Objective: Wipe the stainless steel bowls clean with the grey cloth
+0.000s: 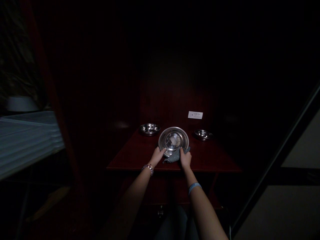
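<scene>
A round stainless steel basin point(173, 139) is tilted up above the front part of a dark red table point(135, 156). My left hand point(158, 156) grips its lower left rim, thumb on the near face. At the lower right rim, my right hand point(185, 158) is closed around a grey cloth point(173, 156), pressing it against the basin. Part of the cloth hangs below the rim. The fingers behind the basin are hidden.
Behind on the left stands a steel bowl point(149, 129), and a smaller steel bowl point(203, 134) is at the right. A white socket plate point(195, 115) is on the back wall. Pale stacked boxes or slats point(30, 140) sit far left. The surroundings are very dark.
</scene>
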{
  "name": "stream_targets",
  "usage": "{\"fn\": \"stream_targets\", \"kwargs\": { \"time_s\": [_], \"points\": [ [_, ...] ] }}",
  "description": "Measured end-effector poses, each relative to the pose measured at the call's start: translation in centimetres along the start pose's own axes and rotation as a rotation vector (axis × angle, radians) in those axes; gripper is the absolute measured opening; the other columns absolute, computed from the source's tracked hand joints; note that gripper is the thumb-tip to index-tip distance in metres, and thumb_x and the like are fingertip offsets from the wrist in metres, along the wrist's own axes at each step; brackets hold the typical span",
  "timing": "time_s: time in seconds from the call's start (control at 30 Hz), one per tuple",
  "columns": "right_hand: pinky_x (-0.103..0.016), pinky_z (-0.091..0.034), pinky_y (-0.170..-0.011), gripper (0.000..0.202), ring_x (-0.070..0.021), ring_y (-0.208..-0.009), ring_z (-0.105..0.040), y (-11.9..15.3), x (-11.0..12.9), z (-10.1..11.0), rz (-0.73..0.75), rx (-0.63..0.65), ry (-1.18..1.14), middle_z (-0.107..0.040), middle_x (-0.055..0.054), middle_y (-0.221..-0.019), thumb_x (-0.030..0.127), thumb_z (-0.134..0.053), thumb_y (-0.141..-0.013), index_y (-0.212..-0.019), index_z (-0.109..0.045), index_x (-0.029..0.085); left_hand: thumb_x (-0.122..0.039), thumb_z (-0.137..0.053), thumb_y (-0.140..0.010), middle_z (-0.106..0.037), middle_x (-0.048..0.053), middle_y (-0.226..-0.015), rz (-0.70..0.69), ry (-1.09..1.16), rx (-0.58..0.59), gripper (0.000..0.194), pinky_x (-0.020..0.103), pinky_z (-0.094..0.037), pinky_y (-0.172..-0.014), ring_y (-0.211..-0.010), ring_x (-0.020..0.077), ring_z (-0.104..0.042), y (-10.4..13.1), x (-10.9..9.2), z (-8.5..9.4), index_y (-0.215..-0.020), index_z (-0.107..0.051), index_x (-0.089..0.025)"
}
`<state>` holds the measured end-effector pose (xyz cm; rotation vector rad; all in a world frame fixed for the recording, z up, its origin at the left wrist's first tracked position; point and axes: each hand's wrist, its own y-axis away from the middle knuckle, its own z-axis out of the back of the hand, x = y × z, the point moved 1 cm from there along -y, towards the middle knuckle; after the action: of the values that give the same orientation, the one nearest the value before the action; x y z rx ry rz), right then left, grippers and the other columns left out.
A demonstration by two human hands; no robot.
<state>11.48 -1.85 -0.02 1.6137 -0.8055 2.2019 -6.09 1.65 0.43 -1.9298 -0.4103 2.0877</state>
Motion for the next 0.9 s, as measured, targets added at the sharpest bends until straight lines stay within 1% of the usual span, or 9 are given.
{"fn": "stream_targets", "kwargs": {
  "time_s": [0.13, 0.3, 0.5, 0.6, 0.77, 0.9],
  "points": [
    [-0.028, -0.051, -0.074, 0.042, -0.0281, -0.09, -0.072, 0.02, 0.03, 0.0, -0.004, 0.0, -0.003, -0.075, -0.02, -0.091, 0.048, -0.055, -0.083, -0.086, -0.074, 0.01, -0.023, -0.059, -0.077, -0.073, 0.01, -0.108, 0.025, 0.014, -0.021, 0.028, 0.034, -0.051, -0.094, -0.103, 0.0235, -0.067, -0.16, 0.23, 0.01, -0.102, -0.068, -0.012],
    [-0.028, -0.051, -0.076, 0.041, -0.0279, -0.092, -0.071, -0.01, 0.08, 0.02, 0.002, 0.007, -0.003, -0.075, -0.02, -0.092, 0.047, -0.054, -0.084, -0.087, -0.074, 0.01, -0.025, -0.06, -0.077, -0.073, 0.012, -0.108, -0.016, 0.013, -0.011, 0.03, 0.038, -0.051, -0.095, -0.102, 0.0247, -0.067, -0.15, 0.24, 0.13, -0.102, -0.068, -0.01],
    [-0.027, -0.051, -0.075, 0.042, -0.0271, -0.092, -0.071, -0.01, -0.02, -0.01, -0.002, -0.008, -0.022, -0.075, -0.018, -0.092, 0.047, -0.055, -0.083, -0.09, -0.074, 0.01, -0.039, -0.065, -0.077, -0.071, 0.013, -0.112, -0.016, 0.039, -0.012, 0.041, 0.037, -0.05, -0.097, -0.106, 0.0252, -0.066, 0.11, 0.06, 0.09, -0.107, -0.067, -0.011],
    [-0.027, -0.052, -0.074, 0.042, -0.0265, -0.092, -0.072, -0.12, -0.15, -0.08, 0.003, -0.007, -0.042, -0.075, -0.017, -0.092, 0.047, -0.054, -0.083, -0.09, -0.074, 0.011, -0.044, -0.064, -0.079, -0.072, 0.012, -0.113, -0.027, 0.044, 0.022, 0.045, 0.037, -0.05, -0.097, -0.106, 0.0246, -0.066, 0.24, -0.16, -0.01, -0.11, -0.066, -0.011],
    [-0.028, -0.052, -0.075, 0.043, -0.0271, -0.092, -0.072, -0.35, -0.46, -0.19, -0.007, -0.011, -0.068, -0.075, -0.018, -0.094, 0.047, -0.054, -0.083, -0.089, -0.074, 0.01, -0.041, -0.067, -0.078, -0.07, 0.012, -0.117, -0.037, 0.038, 0.064, 0.044, 0.034, -0.049, -0.098, -0.108, 0.0233, -0.066, 0.4, -0.57, -0.17, -0.111, -0.067, -0.013],
    [-0.027, -0.052, -0.078, 0.042, -0.0257, -0.094, -0.071, -0.34, -0.37, -0.1, 0.008, -0.013, -0.104, -0.075, -0.017, -0.096, 0.046, -0.054, -0.084, -0.096, -0.073, 0.01, -0.043, -0.068, -0.075, -0.07, 0.012, -0.117, -0.063, 0.008, 0.12, 0.048, 0.037, -0.048, -0.099, -0.109, 0.0252, -0.065, 0.52, -0.49, -0.28, -0.112, -0.067, -0.013]
  ]
}}
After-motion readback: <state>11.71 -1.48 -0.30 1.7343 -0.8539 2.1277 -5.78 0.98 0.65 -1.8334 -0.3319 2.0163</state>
